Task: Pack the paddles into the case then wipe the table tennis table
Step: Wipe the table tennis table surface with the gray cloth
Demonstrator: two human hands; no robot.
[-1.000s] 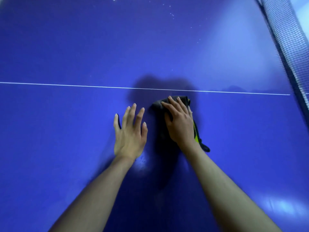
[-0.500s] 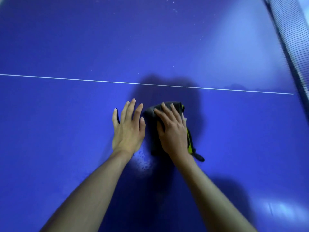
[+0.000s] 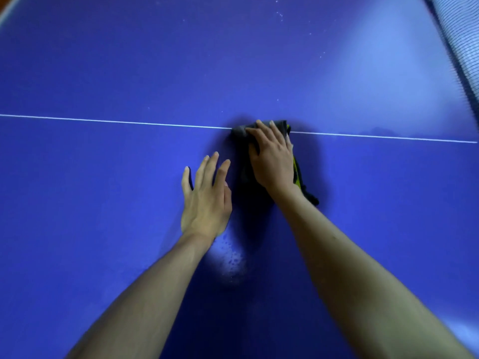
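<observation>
1. Tabletop (image 3: pixel 103 203), deep blue, fills the head view; a dark grey cloth (image 3: pixel 241 132) with a yellow-green edge lies on it, its far end across the white line (image 3: pixel 116 122).
2. Right fingers (image 3: pixel 261 130) lie straight and close together on the cloth's far end, pressing it flat to the tabletop.
3. Right hand (image 3: pixel 273 160) covers most of the cloth; a dark strip trails out beside the wrist.
4. Left fingers (image 3: pixel 207 169) are straight and slightly spread, the tips pointing toward the white line.
5. Left hand (image 3: pixel 206 200) rests palm down on the bare tabletop just beside the cloth, holding nothing.
6. Both bare forearms reach in from the near edge of the picture.
7. Damp specks (image 3: pixel 233 260) shine near the left wrist.
8. Net (image 3: pixel 458 35) crosses the top right corner.
</observation>
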